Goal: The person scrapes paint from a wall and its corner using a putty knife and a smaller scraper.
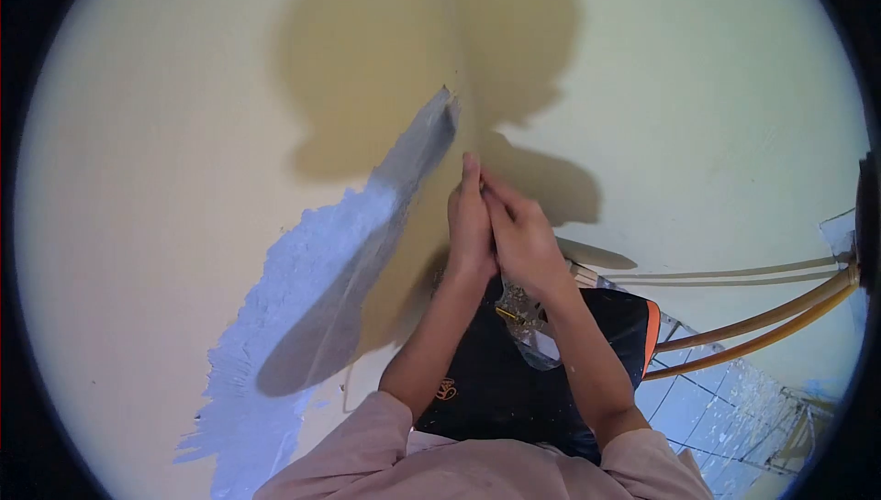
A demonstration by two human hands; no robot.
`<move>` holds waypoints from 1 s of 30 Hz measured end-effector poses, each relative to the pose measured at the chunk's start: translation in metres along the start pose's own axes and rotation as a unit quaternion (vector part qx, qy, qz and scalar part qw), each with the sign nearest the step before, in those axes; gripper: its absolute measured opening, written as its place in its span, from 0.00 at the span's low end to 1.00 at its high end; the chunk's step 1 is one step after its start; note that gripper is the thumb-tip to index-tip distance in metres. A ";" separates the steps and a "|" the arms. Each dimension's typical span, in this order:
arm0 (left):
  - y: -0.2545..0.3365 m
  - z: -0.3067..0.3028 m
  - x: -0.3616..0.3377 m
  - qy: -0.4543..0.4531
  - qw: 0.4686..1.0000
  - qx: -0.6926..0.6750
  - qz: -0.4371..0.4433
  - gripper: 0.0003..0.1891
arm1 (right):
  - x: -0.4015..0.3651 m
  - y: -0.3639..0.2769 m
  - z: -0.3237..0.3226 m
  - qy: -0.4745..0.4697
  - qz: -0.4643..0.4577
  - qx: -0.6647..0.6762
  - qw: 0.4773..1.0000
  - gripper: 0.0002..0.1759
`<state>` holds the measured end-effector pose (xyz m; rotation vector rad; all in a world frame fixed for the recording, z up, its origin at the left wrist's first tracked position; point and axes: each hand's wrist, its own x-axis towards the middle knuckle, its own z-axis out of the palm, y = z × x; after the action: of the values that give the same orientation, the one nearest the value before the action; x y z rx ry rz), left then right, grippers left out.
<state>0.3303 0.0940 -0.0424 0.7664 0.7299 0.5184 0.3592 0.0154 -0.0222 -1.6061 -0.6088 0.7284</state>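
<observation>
My left hand (470, 229) and my right hand (530, 238) are pressed together in front of the cream wall (716, 133), close to its inner corner. The left thumb points up, and the right fingers curl in against the left hand. Whatever they may grip is hidden between them. Left of the hands, a ragged pale blue-white patch (303, 271) slants down the wall, its upper tip near the corner line. Shadows of my head and arms fall across the wall and patch.
Below my forearms lies a black item (496, 399) with an orange edge and a small emblem. Clear plastic (541, 353) with small things sits on it. Two curved brown tubes or rails (757, 321) run to a dark object at right. Spattered tiles (707, 408) cover the floor.
</observation>
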 end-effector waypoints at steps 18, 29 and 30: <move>0.000 0.011 -0.002 0.004 0.993 -0.099 0.058 0.17 | 0.012 0.013 -0.004 0.017 -0.169 -0.104 0.980 0.21; -0.030 0.002 0.022 0.004 0.999 -0.029 0.035 0.20 | 0.011 -0.006 -0.023 -0.031 0.032 0.002 0.999 0.21; -0.034 0.001 0.009 0.010 0.999 -0.032 0.032 0.20 | 0.003 -0.013 -0.027 -0.064 0.172 0.062 0.981 0.21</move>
<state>0.3422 0.0787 -0.0716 0.7277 0.7064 0.6062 0.3813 0.0018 -0.0068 -1.5733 -0.3699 1.1112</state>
